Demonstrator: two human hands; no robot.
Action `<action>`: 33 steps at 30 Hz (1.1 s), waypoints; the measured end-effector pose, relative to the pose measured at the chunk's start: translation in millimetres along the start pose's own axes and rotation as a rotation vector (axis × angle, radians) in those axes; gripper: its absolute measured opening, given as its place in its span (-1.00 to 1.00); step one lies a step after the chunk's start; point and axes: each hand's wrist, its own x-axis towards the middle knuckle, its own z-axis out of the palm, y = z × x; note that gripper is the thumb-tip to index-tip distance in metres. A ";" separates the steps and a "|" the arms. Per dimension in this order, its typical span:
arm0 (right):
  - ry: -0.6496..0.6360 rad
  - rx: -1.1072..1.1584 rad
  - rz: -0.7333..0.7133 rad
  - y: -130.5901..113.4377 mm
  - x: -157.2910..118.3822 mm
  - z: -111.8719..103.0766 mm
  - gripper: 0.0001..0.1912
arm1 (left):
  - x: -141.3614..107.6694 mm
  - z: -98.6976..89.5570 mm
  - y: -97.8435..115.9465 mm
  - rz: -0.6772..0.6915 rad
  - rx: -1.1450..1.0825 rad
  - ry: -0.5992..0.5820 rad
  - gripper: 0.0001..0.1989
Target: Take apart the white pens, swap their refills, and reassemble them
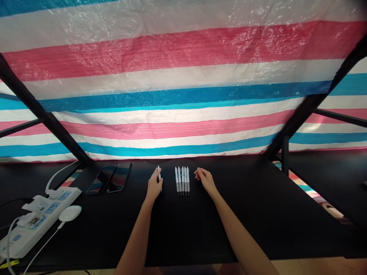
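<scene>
Several white pens (182,181) lie side by side in a row on the black table (183,229), their tips toward me. Left of this row, my left hand (155,182) is closed on a single white pen (159,173), which points away from me and sticks out past the fingertips. My right hand (204,178) rests just right of the row without touching it; its fingers are curled together, and whatever they may hold is hidden.
Two dark phones (101,179) (119,177) lie at the left. Nearer the left edge are a white power strip (54,209) with plugs and cables and a white round charger (70,213). Black frame bars (64,135) (298,118) slant at both sides before a striped sheet (177,91).
</scene>
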 end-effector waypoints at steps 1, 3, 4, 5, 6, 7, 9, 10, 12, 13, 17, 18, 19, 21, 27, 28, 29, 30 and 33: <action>-0.012 -0.020 -0.015 0.5 -0.9 1.3 -0.45 | -0.2 0.3 0.1 0.017 0.036 -0.005 -0.56; -0.022 -0.039 -0.031 1.4 -2.4 3.2 -0.41 | -0.3 0.4 1.0 0.042 0.081 -0.013 -0.57; -0.019 -0.047 -0.037 1.6 -2.8 3.8 -0.39 | -0.4 0.4 1.8 0.053 0.096 -0.018 -0.57; -0.011 -0.061 -0.043 1.7 -2.9 3.9 -0.38 | -0.6 0.4 2.6 0.060 0.108 -0.025 -0.57; -0.003 -0.082 -0.050 1.6 -2.9 3.8 -0.39 | -1.0 0.5 3.5 0.065 0.119 -0.035 -0.57; 0.005 -0.108 -0.055 1.5 -2.6 3.3 -0.39 | -1.7 0.8 4.3 0.071 0.132 -0.049 -0.57; 0.017 -0.165 -0.059 0.9 -1.9 1.9 -0.39 | -3.5 1.6 5.4 0.100 0.191 -0.094 -0.57; 0.021 -0.190 -0.056 0.4 -1.6 1.1 -0.39 | -4.5 2.1 5.4 0.123 0.245 -0.121 -0.57; 0.025 -0.222 -0.052 -0.7 -1.5 0.0 -0.40 | -6.1 2.9 4.6 0.178 0.398 -0.168 -0.55; 0.022 -0.230 -0.054 -1.4 -1.6 -0.3 -0.41 | -6.5 3.0 3.9 0.201 0.478 -0.185 -0.54; -0.004 -0.205 -0.075 -3.5 -2.2 -0.3 -0.45 | -6.0 1.8 3.9 0.283 0.663 -0.170 -0.55; -0.001 -0.190 -0.074 -3.3 -1.9 -0.4 -0.45 | -6.2 1.6 5.7 0.320 0.681 -0.147 -0.56; 0.005 -0.173 -0.068 -2.6 -1.2 -0.9 -0.46 | -6.9 1.9 8.5 0.363 0.695 -0.120 -0.59; 0.021 -0.127 -0.051 -0.3 0.8 -2.5 -0.48 | -10.8 4.8 16.3 0.446 0.722 -0.077 -0.65; 0.088 0.066 -0.001 5.5 5.5 -7.8 -0.40 | -37.0 31.0 37.5 0.420 0.858 -0.261 -0.64; 0.094 0.087 0.015 5.2 5.3 -8.0 -0.39 | -40.8 35.2 38.5 0.409 0.880 -0.301 -0.63; 0.100 0.106 0.032 4.7 4.8 -8.1 -0.38 | -43.7 38.5 39.0 0.391 0.890 -0.342 -0.63; 0.107 0.124 0.049 4.1 4.2 -8.0 -0.37 | -45.7 40.8 39.1 0.376 0.897 -0.360 -0.64; 0.135 0.165 0.080 2.5 2.5 -7.5 -0.35 | -47.5 42.4 39.1 0.338 0.886 -0.392 -0.65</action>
